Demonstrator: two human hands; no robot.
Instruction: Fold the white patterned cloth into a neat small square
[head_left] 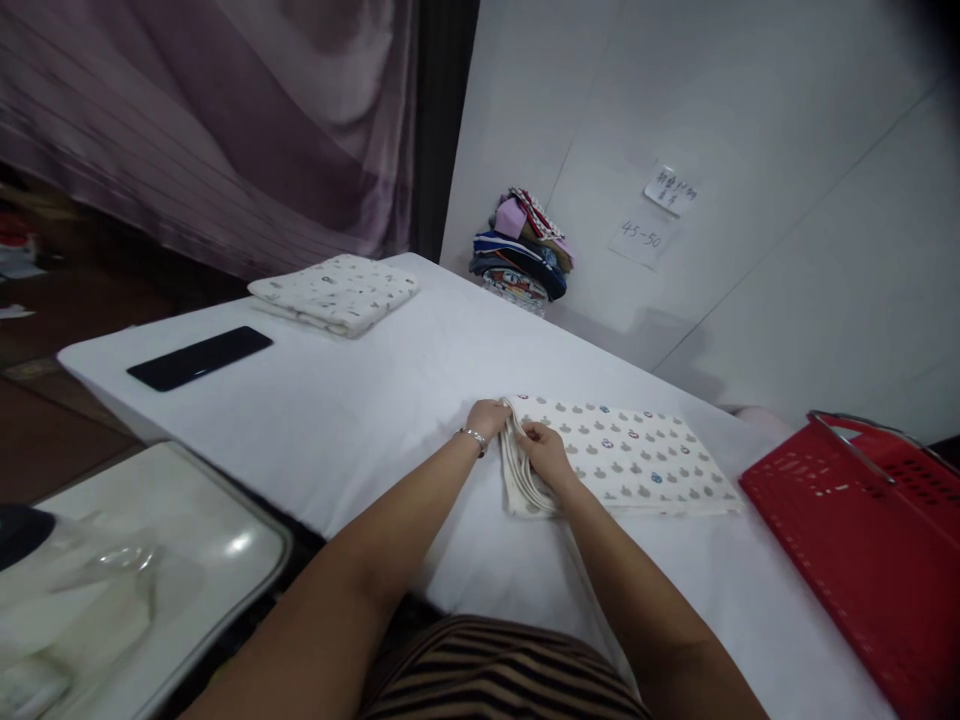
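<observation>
A white cloth (630, 455) with small grey, blue and red prints lies folded in several layers on the white-covered table (420, 400). My left hand (488, 418), with a bracelet at the wrist, pinches the far corner of its left edge. Close beside it, my right hand (545, 452) grips the same left edge, where the layers curl up and show. The right fingertips are partly hidden in the layers. Farther left on the table is a second folded white printed cloth (337, 290), apart from both hands.
A black phone-like slab (201, 358) lies near the table's left end. At right stands a red basket (862, 540) with a metal handle. Beyond the far edge is a stack of folded clothes (521, 250) by the wall. A pale glossy surface (172, 560) is at lower left.
</observation>
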